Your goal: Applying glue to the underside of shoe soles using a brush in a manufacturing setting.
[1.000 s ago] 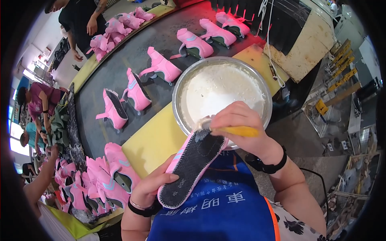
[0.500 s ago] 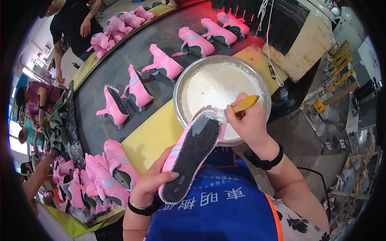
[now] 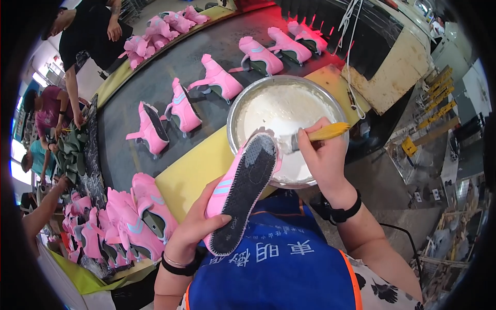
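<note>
My left hand point(image 3: 199, 219) grips the heel end of a pink shoe upper point(image 3: 219, 194), its black stitched underside point(image 3: 243, 191) turned up. A wet, greyish-white patch lies on the toe end of that underside. My right hand point(image 3: 326, 163) is closed around a brush point(image 3: 328, 131) with a yellow handle. Its white-coated bristles are at the toe edge of the shoe; whether they touch it I cannot tell. Beneath both is a round metal basin point(image 3: 340, 111) of thick white liquid, its near part covered by my right hand and the shoe.
Several pink shoe uppers point(image 3: 219, 77) stand in a row on the dark belt point(image 3: 121, 121). More uppers point(image 3: 129, 222) are heaped at near left. A yellow board point(image 3: 191, 170) runs beside the basin. Co-workers point(image 3: 90, 36) stand at far left. Red light glows at the belt's far end.
The brush has turned flatter, its handle swinging right, and its metal band now shows. My left hand has shifted the shoe slightly left and up.
</note>
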`<action>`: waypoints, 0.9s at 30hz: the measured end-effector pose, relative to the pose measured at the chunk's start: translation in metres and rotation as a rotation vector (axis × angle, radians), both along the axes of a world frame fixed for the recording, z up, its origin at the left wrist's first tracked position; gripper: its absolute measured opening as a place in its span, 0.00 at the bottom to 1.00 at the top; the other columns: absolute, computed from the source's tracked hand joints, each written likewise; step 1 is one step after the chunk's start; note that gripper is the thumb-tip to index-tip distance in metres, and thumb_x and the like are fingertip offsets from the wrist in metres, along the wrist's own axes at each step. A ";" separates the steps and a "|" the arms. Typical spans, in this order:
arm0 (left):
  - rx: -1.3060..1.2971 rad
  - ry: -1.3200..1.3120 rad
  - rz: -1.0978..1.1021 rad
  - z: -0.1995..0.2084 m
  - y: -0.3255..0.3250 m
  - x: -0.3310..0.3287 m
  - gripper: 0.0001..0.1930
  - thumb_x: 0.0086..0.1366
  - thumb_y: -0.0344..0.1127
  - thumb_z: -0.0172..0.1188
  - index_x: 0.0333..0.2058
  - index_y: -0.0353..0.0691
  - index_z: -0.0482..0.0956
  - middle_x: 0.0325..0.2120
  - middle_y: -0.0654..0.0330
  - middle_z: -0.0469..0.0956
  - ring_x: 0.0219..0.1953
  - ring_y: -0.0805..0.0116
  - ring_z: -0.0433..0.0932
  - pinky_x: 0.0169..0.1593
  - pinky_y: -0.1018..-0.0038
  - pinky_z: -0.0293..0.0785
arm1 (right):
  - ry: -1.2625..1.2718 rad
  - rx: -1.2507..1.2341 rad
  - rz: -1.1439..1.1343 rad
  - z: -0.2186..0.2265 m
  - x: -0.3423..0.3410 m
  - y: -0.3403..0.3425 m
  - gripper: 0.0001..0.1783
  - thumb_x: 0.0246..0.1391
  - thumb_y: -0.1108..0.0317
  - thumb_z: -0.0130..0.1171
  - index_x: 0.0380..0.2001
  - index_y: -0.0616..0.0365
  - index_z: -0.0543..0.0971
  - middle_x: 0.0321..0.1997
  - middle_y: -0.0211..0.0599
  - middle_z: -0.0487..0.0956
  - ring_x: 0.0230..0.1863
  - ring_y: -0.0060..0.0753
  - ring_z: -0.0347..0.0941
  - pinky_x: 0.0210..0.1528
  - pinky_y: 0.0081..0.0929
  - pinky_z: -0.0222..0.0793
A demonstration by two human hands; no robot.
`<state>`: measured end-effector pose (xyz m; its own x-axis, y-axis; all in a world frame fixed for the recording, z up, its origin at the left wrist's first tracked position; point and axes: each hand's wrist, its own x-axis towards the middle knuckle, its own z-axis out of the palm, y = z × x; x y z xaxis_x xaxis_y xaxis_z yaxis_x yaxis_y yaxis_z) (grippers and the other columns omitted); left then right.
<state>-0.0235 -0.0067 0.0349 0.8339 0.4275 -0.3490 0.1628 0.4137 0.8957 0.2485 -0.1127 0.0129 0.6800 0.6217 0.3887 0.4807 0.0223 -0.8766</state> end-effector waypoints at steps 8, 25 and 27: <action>0.123 -0.029 -0.020 -0.022 -0.002 0.005 0.49 0.51 0.35 0.68 0.70 0.33 0.52 0.61 0.48 0.68 0.63 0.60 0.71 0.66 0.65 0.65 | -0.009 0.008 -0.025 -0.008 -0.007 0.007 0.11 0.60 0.70 0.64 0.30 0.64 0.74 0.22 0.34 0.78 0.22 0.18 0.74 0.25 0.20 0.66; 0.515 0.007 0.003 -0.018 0.017 0.011 0.53 0.44 0.34 0.74 0.69 0.33 0.57 0.62 0.49 0.67 0.66 0.59 0.65 0.69 0.65 0.58 | 0.213 0.094 0.047 -0.005 -0.002 0.016 0.12 0.61 0.68 0.66 0.32 0.63 0.73 0.22 0.28 0.76 0.22 0.12 0.68 0.24 0.14 0.62; 0.501 -0.017 0.029 -0.021 0.017 0.012 0.53 0.44 0.32 0.73 0.69 0.33 0.56 0.62 0.49 0.68 0.65 0.60 0.66 0.69 0.65 0.59 | 0.203 0.043 0.038 -0.011 -0.007 0.014 0.12 0.61 0.68 0.66 0.31 0.63 0.74 0.21 0.28 0.75 0.21 0.12 0.67 0.24 0.16 0.61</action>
<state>-0.0114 0.0104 0.0140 0.8230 0.5622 -0.0815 0.1415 -0.0639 0.9879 0.2411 -0.0986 0.0022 0.7232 0.6343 0.2733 0.2928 0.0769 -0.9531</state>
